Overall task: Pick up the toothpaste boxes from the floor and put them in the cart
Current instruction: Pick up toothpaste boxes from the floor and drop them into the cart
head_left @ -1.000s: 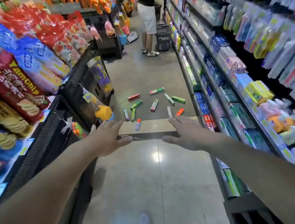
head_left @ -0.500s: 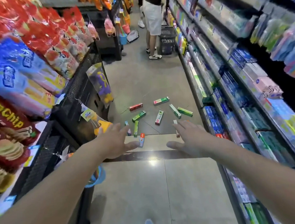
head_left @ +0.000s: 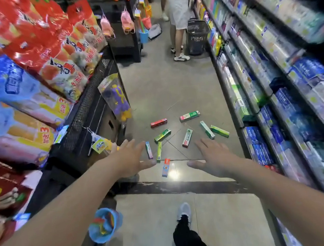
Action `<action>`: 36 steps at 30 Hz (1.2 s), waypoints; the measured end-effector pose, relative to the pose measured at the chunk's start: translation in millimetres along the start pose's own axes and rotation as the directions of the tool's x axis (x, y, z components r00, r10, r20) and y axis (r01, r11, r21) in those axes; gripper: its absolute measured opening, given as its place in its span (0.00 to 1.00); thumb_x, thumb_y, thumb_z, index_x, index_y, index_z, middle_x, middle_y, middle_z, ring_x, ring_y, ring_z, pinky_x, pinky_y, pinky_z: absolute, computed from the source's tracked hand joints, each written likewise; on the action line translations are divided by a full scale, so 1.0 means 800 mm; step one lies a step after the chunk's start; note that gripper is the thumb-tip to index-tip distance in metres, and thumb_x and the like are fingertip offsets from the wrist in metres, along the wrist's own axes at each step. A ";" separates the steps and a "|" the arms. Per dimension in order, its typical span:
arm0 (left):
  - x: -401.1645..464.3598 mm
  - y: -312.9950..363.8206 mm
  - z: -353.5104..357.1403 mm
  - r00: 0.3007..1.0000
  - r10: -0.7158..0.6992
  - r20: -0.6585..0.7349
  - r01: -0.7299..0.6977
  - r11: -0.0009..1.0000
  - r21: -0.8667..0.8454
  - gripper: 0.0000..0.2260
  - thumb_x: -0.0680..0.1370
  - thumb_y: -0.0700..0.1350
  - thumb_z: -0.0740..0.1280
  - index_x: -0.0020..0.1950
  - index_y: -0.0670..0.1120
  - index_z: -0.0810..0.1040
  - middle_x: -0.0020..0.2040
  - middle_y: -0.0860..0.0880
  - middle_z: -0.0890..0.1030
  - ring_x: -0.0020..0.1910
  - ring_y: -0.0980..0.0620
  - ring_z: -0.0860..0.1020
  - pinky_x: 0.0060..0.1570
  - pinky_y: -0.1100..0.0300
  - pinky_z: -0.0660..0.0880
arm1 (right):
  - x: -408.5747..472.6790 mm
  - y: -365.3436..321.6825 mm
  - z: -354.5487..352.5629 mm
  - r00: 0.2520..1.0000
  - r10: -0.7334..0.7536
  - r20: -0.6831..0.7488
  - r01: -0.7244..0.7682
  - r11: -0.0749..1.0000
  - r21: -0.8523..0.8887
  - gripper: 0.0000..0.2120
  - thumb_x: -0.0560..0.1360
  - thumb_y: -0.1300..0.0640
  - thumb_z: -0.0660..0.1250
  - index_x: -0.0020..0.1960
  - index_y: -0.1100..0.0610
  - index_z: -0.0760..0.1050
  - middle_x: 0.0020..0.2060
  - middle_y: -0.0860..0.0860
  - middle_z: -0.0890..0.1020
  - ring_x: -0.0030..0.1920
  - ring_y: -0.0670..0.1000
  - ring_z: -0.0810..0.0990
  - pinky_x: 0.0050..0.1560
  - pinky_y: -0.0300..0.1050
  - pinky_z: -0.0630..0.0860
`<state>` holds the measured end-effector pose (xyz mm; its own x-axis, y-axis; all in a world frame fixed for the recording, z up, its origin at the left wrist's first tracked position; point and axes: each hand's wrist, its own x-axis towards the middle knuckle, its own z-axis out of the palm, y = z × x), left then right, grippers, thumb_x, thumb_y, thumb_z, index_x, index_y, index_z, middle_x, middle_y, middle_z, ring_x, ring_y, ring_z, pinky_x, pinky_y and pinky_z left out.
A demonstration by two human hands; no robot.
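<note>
The toothpaste boxes [head_left: 187, 138] lay scattered flat on the floor [head_left: 160, 88], long axes pointing various ways. Short of them, the left hand [head_left: 130, 158] and right hand [head_left: 214, 156] reached forward, palms down, fingers spread, holding nothing.

Print on the toothpaste boxes [head_left: 186, 138] is too small to read. The right-hand shelves [head_left: 282, 86] are motion-blurred, their goods unidentifiable. A second person [head_left: 178, 14] is cut off above the waist by the top edge. The left hand [head_left: 130, 160] hides floor behind it.

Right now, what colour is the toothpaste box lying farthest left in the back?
Red box, head view.
</note>
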<state>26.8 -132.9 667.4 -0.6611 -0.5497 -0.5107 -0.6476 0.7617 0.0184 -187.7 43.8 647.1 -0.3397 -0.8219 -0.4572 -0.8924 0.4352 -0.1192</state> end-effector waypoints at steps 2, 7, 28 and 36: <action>0.040 -0.009 -0.012 1.000 -0.002 -0.001 0.002 1.000 -0.010 0.38 0.76 0.71 0.54 0.80 0.52 0.51 0.77 0.45 0.59 0.77 0.43 0.54 0.74 0.37 0.51 | 0.050 0.011 -0.013 1.000 -0.019 0.003 0.019 1.000 0.013 0.45 0.74 0.26 0.49 0.80 0.53 0.48 0.79 0.54 0.52 0.78 0.54 0.51 0.75 0.57 0.54; 0.134 -0.032 -0.053 0.996 -0.029 0.089 0.029 1.000 -0.001 0.36 0.78 0.69 0.54 0.80 0.52 0.49 0.77 0.45 0.57 0.77 0.43 0.53 0.74 0.37 0.51 | 0.160 0.030 -0.050 0.995 -0.038 0.096 0.037 0.999 0.015 0.44 0.75 0.27 0.49 0.81 0.53 0.45 0.80 0.53 0.50 0.79 0.54 0.49 0.76 0.55 0.52; 0.582 -0.139 0.031 0.957 0.063 0.283 0.000 0.976 -0.217 0.41 0.76 0.70 0.55 0.81 0.51 0.45 0.80 0.45 0.52 0.78 0.45 0.54 0.75 0.47 0.56 | 0.557 0.060 0.060 0.943 0.270 0.192 -0.312 0.921 0.232 0.40 0.74 0.28 0.55 0.76 0.53 0.56 0.72 0.54 0.68 0.69 0.56 0.69 0.66 0.54 0.70; 0.791 -0.163 0.287 0.955 0.019 0.296 0.065 0.961 -0.269 0.42 0.75 0.71 0.58 0.81 0.53 0.46 0.79 0.43 0.55 0.76 0.42 0.60 0.73 0.47 0.60 | 0.746 0.073 0.320 0.933 0.264 0.243 -0.327 0.904 0.276 0.44 0.73 0.29 0.59 0.77 0.56 0.54 0.68 0.57 0.70 0.67 0.59 0.70 0.64 0.55 0.70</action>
<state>-220.4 -501.5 144.6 -0.5311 -0.4090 -0.7420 -0.7671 0.6041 0.2160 -366.3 -327.2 141.6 -0.4802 -0.5632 -0.6725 -0.6136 0.7635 -0.2012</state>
